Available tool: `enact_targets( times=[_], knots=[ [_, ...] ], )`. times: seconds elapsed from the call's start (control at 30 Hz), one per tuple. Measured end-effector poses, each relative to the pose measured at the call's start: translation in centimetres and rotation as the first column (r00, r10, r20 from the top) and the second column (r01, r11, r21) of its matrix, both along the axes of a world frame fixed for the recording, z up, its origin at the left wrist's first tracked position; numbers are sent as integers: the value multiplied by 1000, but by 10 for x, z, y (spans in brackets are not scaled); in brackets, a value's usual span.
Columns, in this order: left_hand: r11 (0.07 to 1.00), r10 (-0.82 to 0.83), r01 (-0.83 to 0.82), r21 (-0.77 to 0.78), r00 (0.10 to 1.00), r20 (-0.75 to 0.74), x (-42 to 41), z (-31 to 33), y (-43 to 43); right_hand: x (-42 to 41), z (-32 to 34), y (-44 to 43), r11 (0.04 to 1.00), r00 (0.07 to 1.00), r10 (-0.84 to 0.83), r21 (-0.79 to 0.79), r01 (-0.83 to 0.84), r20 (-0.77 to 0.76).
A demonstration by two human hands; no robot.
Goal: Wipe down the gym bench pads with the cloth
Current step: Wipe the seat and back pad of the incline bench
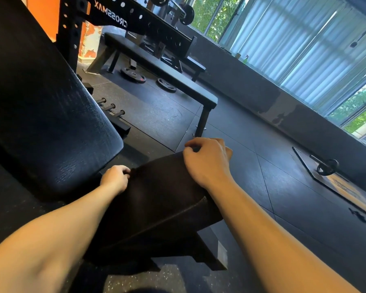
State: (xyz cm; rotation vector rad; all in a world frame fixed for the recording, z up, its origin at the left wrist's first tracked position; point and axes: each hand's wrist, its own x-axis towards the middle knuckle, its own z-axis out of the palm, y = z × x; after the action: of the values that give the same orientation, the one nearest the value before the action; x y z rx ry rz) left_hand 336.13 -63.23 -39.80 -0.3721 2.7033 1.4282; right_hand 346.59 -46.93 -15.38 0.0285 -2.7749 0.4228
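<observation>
— What step is this, do you reckon?

— Getting the cloth (156,197) ready, I'd say. It's dark and stretched between both hands, just right of the big tilted back pad (47,123), and it hangs down over the low near end of that bench. I can't tell whether it lies on a seat pad underneath, because everything there is black on black.

— And the hands?

— The left hand (115,178) has its fingers curled in and pinches the cloth's top edge at the left corner, right beside the lower edge of the back pad. The right hand (207,161) is curled as well. It nips the far right corner between thumb and fingers and sits a little higher than the left. Neither hand is slack, and both are grasping cloth and nothing else.

— So how would you do it well?

— I'd fold it into a flat wad first. A loose sheet only skims, while a wad lets the palm press evenly. Then I'd begin at the top of the back pad and come down in overlapping passes, out to the edges. That surface looks grained and creased, so dirt likely sits in the lines. I'd turn to a clean face for the lower part.

— Is that all?

— Probably not. The flat bench (167,75) farther off, beyond the weight plates (133,75) on the floor, looks like it needs wiping too.
</observation>
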Motion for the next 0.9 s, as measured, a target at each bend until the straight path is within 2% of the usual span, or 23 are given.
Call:
enact_targets(
  times=[0.07,0.17,0.3,0.37,0.57,0.73,0.8,0.9],
  knots=[
    [1000,3,-3,17,1000,-26,-1,7,2,0,0,0,1000,1000,10,1,-10,-8],
    [996,-24,36,81,989,-147,-4,28,16,1,0,-2,1000,1000,14,15,-13,-7],
    [937,-106,227,267,909,-403,-10,65,40,2,2,-1,1000,1000,21,22,-21,-12],
    [910,-153,300,285,884,-442,-15,70,44,1,2,-1,1000,1000,24,19,-24,-20],
    [964,-130,178,197,964,-232,-32,26,24,-4,-4,0,1000,999,28,8,-28,-17],
    [993,-67,73,97,996,-64,-31,-11,2,-4,-4,0,999,999,34,9,-34,-16],
    [994,-55,59,96,997,-45,-26,-13,-3,-4,-4,0,999,999,37,9,-37,-20],
    [993,-57,65,93,994,-93,-8,0,-2,-2,-5,0,999,999,30,11,-29,-17]
  ],
)
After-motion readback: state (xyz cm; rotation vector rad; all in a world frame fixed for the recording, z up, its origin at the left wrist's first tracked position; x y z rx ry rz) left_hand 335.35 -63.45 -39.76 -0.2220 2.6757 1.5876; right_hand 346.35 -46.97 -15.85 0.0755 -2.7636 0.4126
